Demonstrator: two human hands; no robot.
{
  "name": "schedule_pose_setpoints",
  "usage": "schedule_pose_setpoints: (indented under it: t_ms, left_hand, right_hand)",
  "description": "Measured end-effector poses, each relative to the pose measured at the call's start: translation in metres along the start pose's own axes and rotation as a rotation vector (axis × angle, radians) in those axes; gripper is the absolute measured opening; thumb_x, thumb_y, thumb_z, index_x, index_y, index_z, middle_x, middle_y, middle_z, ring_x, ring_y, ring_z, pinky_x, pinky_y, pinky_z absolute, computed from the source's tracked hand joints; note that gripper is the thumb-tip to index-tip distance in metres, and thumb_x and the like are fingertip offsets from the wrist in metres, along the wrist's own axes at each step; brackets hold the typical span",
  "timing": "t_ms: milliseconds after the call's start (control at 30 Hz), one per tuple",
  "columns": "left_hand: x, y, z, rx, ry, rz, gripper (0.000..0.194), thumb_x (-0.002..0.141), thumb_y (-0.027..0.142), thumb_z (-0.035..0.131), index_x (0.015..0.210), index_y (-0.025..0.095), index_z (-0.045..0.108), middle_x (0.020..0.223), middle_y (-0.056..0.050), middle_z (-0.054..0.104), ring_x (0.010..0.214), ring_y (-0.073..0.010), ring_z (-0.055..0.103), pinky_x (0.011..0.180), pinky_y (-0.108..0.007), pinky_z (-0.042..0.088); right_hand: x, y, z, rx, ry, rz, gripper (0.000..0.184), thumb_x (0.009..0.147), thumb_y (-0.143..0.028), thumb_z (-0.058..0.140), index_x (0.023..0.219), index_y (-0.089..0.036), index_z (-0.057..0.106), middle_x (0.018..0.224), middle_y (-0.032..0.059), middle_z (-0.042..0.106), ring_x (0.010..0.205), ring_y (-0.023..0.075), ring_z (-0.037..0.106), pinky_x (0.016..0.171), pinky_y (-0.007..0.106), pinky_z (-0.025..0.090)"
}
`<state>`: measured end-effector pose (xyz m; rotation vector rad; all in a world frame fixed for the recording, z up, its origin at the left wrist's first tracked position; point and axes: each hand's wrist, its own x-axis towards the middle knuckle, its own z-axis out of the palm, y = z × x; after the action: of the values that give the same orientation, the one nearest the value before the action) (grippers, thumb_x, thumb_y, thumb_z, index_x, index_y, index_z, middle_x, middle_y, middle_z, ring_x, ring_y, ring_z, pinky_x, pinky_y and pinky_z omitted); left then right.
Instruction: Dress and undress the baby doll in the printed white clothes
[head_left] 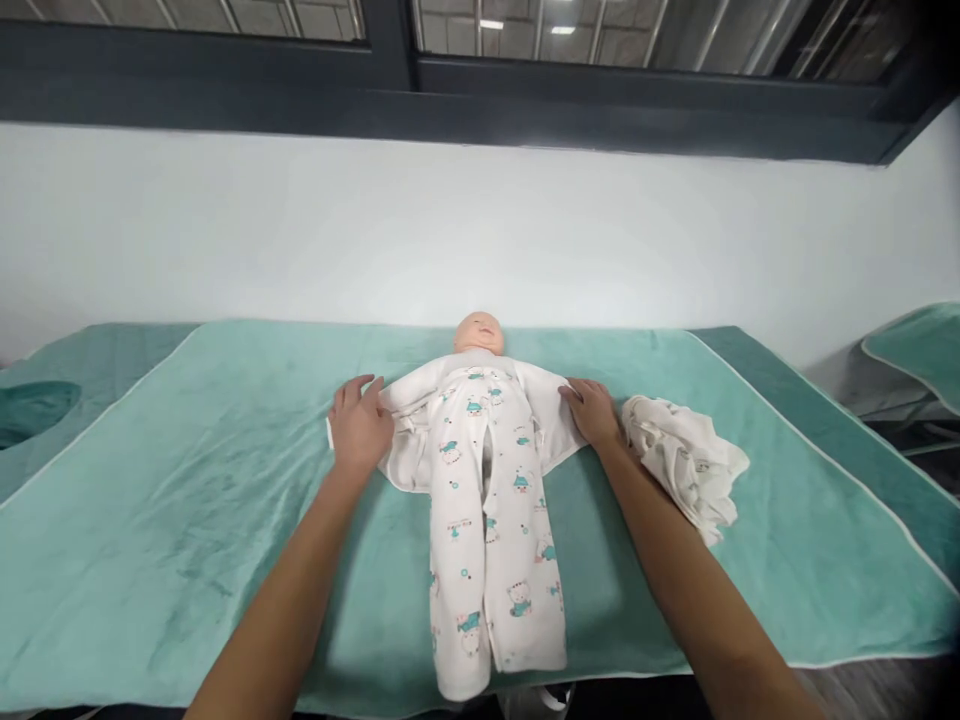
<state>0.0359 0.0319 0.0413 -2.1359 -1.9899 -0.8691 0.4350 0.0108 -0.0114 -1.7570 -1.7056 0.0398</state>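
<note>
A baby doll lies face up, its head toward the wall. It wears a white long-sleeved top with both sleeves spread sideways. Over its front lie white baby trousers printed with small teal and pink animals, the legs stretched toward me. My left hand is closed around the end of the sleeve on the left, and a bit of white cloth shows past it. At the other sleeve's end, my right hand pinches the cloth between thumb and fingers. The doll's own hands are hidden.
A crumpled white cloth lies beside my right forearm. Green sheets with pale edging cover the table. Behind it rises a white wall below a dark window frame. Another green-covered surface stands at the far right.
</note>
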Motion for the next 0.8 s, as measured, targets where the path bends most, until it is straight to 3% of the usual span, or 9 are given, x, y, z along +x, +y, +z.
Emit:
schedule_pose_setpoints:
  t_ms: [67,133,267,367,467,600,700,800]
  left_hand:
    - [0.008,0.027,-0.002,-0.114,0.081,0.075,0.047,0.082,0.012,0.044,0.125,0.016,0.063,0.131,-0.013,0.059,0.126,-0.0291,0.048,0.109,-0.044,0.039]
    - [0.020,0.066,-0.001,-0.208,0.055,0.167,0.041,0.085,0.017,0.046,0.121,0.017,0.065,0.125,-0.011,0.061,0.123,-0.0267,0.050,0.110,-0.041,0.039]
    - [0.039,0.150,0.016,-0.204,-0.231,0.393,0.039,0.088,0.025,0.048,0.123,0.019,0.063,0.129,-0.009,0.061,0.128,-0.0248,0.047,0.108,-0.038,0.040]
    - [0.047,0.190,0.029,0.010,-0.369,0.490,0.044,0.082,0.038,0.060,0.122,0.019,0.063,0.133,-0.013,0.058,0.133,-0.0302,0.040,0.111,-0.047,0.032]
    - [0.052,0.200,0.030,0.184,-0.492,0.485,0.049,0.079,0.040,0.064,0.121,0.016,0.062,0.133,-0.017,0.057,0.134,-0.0329,0.039,0.111,-0.051,0.027]
    - [0.064,0.185,0.011,0.268,-0.647,0.439,0.057,0.079,0.039,0.063,0.133,0.021,0.054,0.140,-0.015,0.051,0.131,-0.0326,0.044,0.107,-0.049,0.032]
    - [0.072,0.177,-0.001,0.322,-0.701,0.385,0.061,0.079,0.037,0.064,0.137,0.024,0.051,0.142,-0.016,0.048,0.127,-0.0338,0.047,0.100,-0.047,0.040]
    - [0.070,0.185,0.004,0.375,-0.707,0.417,0.054,0.080,0.032,0.064,0.132,0.021,0.055,0.137,-0.018,0.050,0.124,-0.0342,0.048,0.098,-0.048,0.041]
  right_hand:
    - [0.005,-0.001,0.001,0.056,0.015,0.005,0.035,0.098,-0.041,0.045,0.111,-0.022,0.072,0.114,0.0086,0.072,0.109,0.0279,0.058,0.099,0.041,0.039]
    - [0.008,-0.001,0.002,0.083,0.031,0.016,0.036,0.099,-0.041,0.043,0.107,-0.022,0.073,0.110,0.0081,0.073,0.105,0.0268,0.059,0.097,0.039,0.040]
    - [0.010,0.001,0.002,0.122,0.067,0.082,0.044,0.100,-0.045,0.037,0.101,-0.019,0.073,0.101,0.0110,0.073,0.096,0.0272,0.060,0.090,0.039,0.042]
    - [0.010,0.004,0.001,0.146,0.073,0.125,0.045,0.099,-0.047,0.037,0.099,-0.019,0.071,0.099,0.0123,0.073,0.094,0.0278,0.059,0.088,0.039,0.042]
    - [0.012,0.006,0.002,0.177,0.087,0.161,0.044,0.098,-0.046,0.037,0.096,-0.018,0.070,0.100,0.0135,0.071,0.096,0.0280,0.058,0.090,0.040,0.041]
    - [0.014,0.007,0.002,0.230,0.134,0.226,0.047,0.098,-0.048,0.033,0.094,-0.016,0.068,0.104,0.0149,0.070,0.098,0.0271,0.057,0.093,0.040,0.040]
    - [0.013,0.006,0.002,0.262,0.157,0.297,0.049,0.098,-0.051,0.031,0.089,-0.017,0.066,0.097,0.0149,0.069,0.090,0.0268,0.057,0.088,0.041,0.041]
    - [0.010,0.004,0.001,0.298,0.156,0.328,0.048,0.096,-0.054,0.035,0.085,-0.018,0.065,0.088,0.0118,0.068,0.081,0.0248,0.055,0.081,0.039,0.042]
